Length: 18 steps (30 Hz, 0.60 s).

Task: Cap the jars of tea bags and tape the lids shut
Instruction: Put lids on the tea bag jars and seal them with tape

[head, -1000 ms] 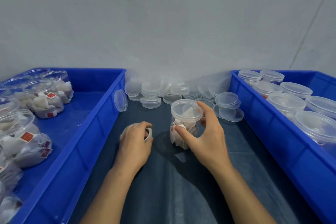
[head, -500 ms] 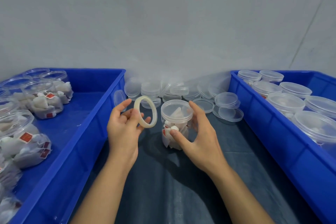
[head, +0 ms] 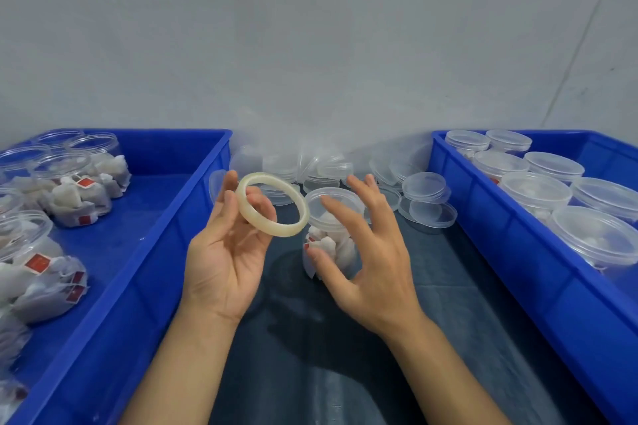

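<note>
Tape (head: 272, 204) in a pale, translucent roll is held up above the table by the left hand (head: 226, 252), pinched between the thumb on the near rim and the fingers reaching through and behind the ring; the palm is turned upward. The right hand (head: 366, 259) is spread loose with nothing gripped, its fingers fanned in front of and just beside a capped jar (head: 333, 231), though whether the thumb tip brushes the jar wall cannot be told. The jar is stood upright on the dark mat (head: 448, 286) between the two hands, packed with white tea bags, and its clear lid (head: 336, 203) is seated on top. Behind it, against the grey wall (head: 310, 45), loose clear lids (head: 426, 200) are heaped and stacked. A blue bin (head: 145, 272) is set to the left, in which open jars of tea bags (head: 74, 197) with red tags are lying and standing. Another blue bin (head: 518, 269) is set to the right, filled with capped jars (head: 537, 193) placed close together.
</note>
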Available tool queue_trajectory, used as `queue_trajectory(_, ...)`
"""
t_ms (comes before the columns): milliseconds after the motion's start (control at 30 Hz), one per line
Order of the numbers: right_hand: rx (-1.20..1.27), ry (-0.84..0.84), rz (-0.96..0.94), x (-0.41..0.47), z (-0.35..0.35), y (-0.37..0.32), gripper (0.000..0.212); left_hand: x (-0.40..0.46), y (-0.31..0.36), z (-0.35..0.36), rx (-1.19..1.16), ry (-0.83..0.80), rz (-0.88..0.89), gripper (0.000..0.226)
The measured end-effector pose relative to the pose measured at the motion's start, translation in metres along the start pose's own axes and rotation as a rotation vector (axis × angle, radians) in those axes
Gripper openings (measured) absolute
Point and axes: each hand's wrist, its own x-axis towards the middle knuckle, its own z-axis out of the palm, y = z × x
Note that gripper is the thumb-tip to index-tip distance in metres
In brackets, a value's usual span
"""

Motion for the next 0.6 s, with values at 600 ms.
queue_trajectory(600,-0.271,0.322,-0.21,0.007,-0.011,-0.01,0.012,-0.012,-0.007,0.01,0.321,-0.212,-0.097,0.065)
